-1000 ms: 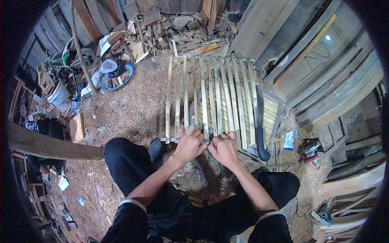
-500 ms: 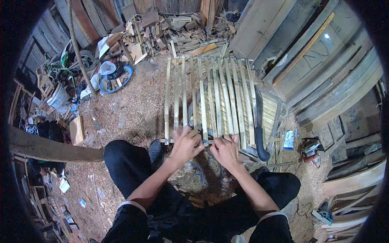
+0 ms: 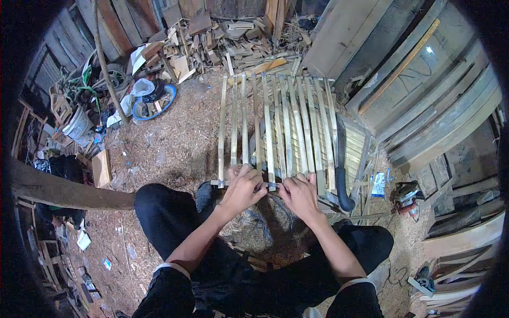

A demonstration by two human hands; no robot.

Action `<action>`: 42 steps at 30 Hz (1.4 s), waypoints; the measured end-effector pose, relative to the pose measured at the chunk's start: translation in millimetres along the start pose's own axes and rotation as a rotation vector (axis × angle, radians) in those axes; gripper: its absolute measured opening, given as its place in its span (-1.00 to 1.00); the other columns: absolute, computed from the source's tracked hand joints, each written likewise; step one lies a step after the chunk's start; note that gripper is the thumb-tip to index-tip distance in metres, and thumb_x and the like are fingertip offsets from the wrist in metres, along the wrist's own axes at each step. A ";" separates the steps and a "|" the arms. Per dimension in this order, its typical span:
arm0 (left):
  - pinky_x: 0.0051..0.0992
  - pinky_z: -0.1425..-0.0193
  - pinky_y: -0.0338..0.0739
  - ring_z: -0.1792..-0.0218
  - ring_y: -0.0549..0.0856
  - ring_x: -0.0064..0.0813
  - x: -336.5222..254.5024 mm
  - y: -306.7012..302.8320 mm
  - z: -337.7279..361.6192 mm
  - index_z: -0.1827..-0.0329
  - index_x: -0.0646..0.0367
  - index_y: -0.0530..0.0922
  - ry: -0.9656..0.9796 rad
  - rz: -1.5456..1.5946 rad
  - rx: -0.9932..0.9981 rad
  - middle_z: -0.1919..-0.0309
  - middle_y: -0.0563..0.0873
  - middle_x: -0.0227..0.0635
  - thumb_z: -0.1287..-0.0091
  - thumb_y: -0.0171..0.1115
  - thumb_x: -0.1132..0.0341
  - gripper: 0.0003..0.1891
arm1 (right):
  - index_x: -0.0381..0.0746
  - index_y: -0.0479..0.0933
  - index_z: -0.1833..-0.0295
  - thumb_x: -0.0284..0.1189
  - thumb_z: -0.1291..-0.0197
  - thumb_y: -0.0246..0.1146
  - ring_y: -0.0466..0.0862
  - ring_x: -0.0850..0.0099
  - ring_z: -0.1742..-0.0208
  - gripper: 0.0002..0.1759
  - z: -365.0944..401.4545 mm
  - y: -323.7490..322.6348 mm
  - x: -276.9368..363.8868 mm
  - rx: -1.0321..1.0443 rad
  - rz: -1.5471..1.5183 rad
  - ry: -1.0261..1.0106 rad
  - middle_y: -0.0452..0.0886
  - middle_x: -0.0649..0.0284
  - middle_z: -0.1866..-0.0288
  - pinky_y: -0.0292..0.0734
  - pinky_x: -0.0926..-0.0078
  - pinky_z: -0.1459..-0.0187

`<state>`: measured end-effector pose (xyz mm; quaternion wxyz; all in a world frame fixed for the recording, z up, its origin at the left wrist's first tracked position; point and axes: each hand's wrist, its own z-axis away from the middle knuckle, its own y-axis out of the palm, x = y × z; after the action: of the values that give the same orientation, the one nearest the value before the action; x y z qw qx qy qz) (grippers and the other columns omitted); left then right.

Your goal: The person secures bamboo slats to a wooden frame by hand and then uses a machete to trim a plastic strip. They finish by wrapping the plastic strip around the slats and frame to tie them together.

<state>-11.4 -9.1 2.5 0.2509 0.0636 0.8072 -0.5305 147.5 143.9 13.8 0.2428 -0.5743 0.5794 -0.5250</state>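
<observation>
Pale wooden slats (image 3: 268, 127) lie in a row, their near ends on a thin crosspiece (image 3: 216, 183) along the row's near edge. Left hand (image 3: 244, 192) and right hand (image 3: 301, 196) curl there, just apart, flanking one slat end — what their fingers pinch, I cannot tell. Even pressure from both sides should serve best — a lopsided pull could skew that slat.

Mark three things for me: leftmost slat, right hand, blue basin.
Leftmost slat (image 3: 222, 132), head view: middle of its length.
Right hand (image 3: 301, 194), head view: back of the hand.
Blue basin (image 3: 173, 97), head view: right side of its rim.
</observation>
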 end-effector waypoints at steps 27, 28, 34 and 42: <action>-0.20 -0.33 0.24 -0.08 0.56 -0.33 1.6 7.3 -7.6 0.17 0.13 0.73 -0.203 0.647 0.045 0.21 0.70 -0.41 -0.38 0.37 0.25 -0.85 | -0.30 0.70 0.13 -0.30 -0.43 0.39 0.68 0.38 0.07 -0.76 0.2 10.9 -0.2 0.023 -0.927 0.353 0.74 0.19 0.20 0.55 0.31 -0.02; -0.24 -0.31 0.27 -0.05 0.56 -0.32 0.6 8.1 -7.4 0.13 0.14 0.72 -0.308 0.773 0.068 0.24 0.68 -0.39 -0.41 0.35 0.26 -0.84 | -0.30 0.68 0.12 -0.30 -0.45 0.37 0.68 0.44 0.06 -0.75 1.1 17.1 -2.5 0.031 -0.953 0.372 0.74 0.21 0.19 0.55 0.35 -0.01; -0.25 -0.16 0.27 0.06 0.52 -0.31 10.5 13.0 -8.9 0.08 0.16 0.68 -0.354 0.782 0.158 0.34 0.59 -0.30 -0.50 0.26 0.21 -0.80 | -0.27 0.57 0.10 -0.26 -0.50 0.32 0.66 0.44 0.08 -0.73 -0.4 22.6 -5.4 0.126 -1.075 0.451 0.68 0.27 0.20 0.42 0.32 -0.12; -0.15 -0.14 0.08 0.08 0.50 -0.19 -0.9 -7.8 -15.6 0.10 0.07 0.64 -0.150 0.347 0.180 0.36 0.57 -0.19 -0.55 0.17 0.11 -0.76 | -0.14 0.58 0.12 -0.24 -0.48 0.26 0.56 0.26 0.13 -0.80 -4.0 12.1 -1.1 0.052 -0.390 0.172 0.63 0.24 0.29 0.08 0.14 -0.09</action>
<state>-18.8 1.6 14.2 0.3915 0.1842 0.7126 -0.5523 139.2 143.7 4.1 0.1008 -0.6221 0.4622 -0.6239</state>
